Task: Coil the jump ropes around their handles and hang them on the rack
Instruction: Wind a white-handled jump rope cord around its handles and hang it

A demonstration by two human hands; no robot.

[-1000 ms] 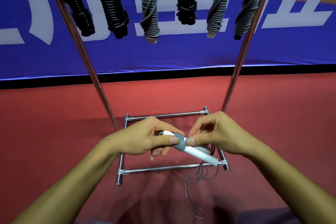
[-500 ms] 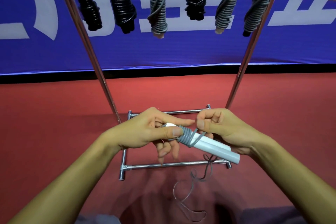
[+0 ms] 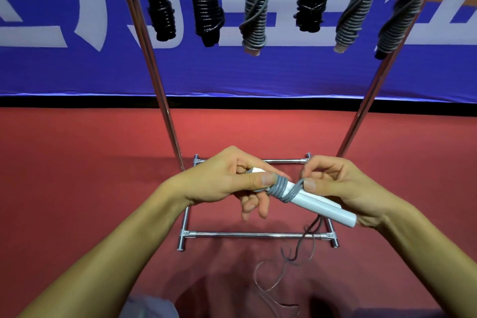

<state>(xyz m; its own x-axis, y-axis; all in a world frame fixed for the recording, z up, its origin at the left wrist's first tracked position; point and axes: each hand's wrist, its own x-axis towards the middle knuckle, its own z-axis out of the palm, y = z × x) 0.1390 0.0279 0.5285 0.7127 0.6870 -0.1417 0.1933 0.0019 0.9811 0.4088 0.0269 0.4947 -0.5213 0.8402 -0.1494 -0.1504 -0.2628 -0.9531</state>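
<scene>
Change: since a second ago I have laid more grey turns on, and the handles now stick out further toward 4 o'clock.
Left hand point(image 3: 227, 179): thumb clamps the first turns against the white handles point(image 3: 320, 202) so they cannot slip.
Right hand point(image 3: 343, 186): pinches the grey rope point(image 3: 296, 190) just beside the coil, keeping it taut.
Slack: trails to the red floor point(image 3: 77, 175) at 6 o'clock.
Rack point(image 3: 253, 235): six coiled ropes point(image 3: 254, 10) hang at 12 o'clock.
</scene>
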